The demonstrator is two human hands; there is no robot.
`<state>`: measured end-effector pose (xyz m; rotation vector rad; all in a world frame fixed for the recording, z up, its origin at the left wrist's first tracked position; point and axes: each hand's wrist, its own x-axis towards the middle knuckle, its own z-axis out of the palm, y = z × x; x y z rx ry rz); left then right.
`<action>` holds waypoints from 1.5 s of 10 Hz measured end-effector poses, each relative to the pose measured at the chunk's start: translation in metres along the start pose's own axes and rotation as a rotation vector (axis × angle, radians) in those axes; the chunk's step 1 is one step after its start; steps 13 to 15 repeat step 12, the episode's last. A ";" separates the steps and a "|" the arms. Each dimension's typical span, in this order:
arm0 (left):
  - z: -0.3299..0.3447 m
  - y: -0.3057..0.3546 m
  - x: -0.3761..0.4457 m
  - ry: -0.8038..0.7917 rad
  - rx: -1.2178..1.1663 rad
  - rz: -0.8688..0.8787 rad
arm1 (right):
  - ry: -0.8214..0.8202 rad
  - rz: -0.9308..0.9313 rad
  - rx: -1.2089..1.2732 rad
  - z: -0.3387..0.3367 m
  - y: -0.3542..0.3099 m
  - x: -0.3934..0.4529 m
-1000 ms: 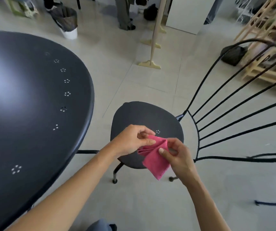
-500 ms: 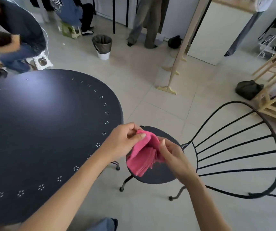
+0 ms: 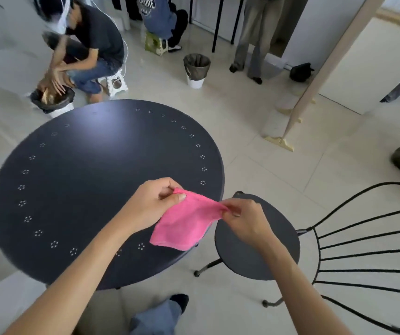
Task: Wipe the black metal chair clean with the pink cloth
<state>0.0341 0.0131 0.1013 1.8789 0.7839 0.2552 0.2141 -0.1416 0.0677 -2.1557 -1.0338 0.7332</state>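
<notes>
The pink cloth [image 3: 184,223] hangs spread between both hands, above the edge of the round table. My left hand [image 3: 151,204] pinches its upper left corner. My right hand [image 3: 245,221] pinches its upper right corner, over the chair seat. The black metal chair [image 3: 247,257] stands at the lower right, its round seat partly covered by my right forearm. Its wire fan back [image 3: 363,250] spreads to the right.
A round dark table [image 3: 85,184] with small perforations fills the left centre, touching or close to the chair seat. Beyond it, a person sits on a stool bent over a bin [image 3: 51,100]. A lined waste bin [image 3: 196,68], a wooden stand [image 3: 291,131] and other people's legs are further back.
The folded cloth has been opened out and now hangs stretched between my two hands. The view has tilted up, so the chair sits lower right and more of the room shows.
</notes>
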 end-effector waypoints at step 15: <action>0.037 -0.197 -0.116 0.445 0.369 0.016 | 0.040 -0.454 -0.387 0.162 0.059 -0.019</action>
